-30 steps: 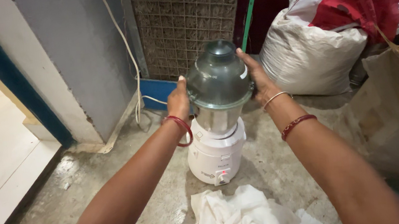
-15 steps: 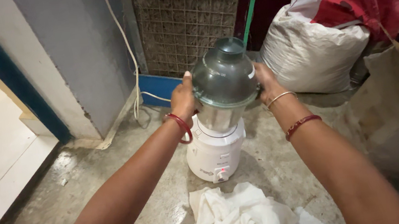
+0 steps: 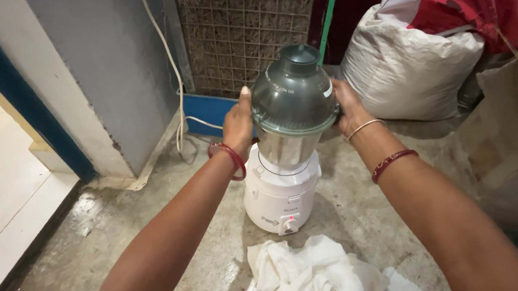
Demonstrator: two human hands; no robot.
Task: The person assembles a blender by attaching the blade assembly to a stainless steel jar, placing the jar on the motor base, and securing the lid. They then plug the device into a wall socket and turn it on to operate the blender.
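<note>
A steel jar [image 3: 292,119] is gripped by the left hand [image 3: 239,128] and right hand [image 3: 349,108] above a white mixer base [image 3: 280,192] on the stained concrete floor [image 3: 89,249].

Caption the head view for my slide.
Both hands, left hand and right hand, hold grinder jar over white base.

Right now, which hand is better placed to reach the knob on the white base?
Left, marginally. Both hands clasp the jar; the left hand sits lower, nearer the knob, than the right hand.
</note>
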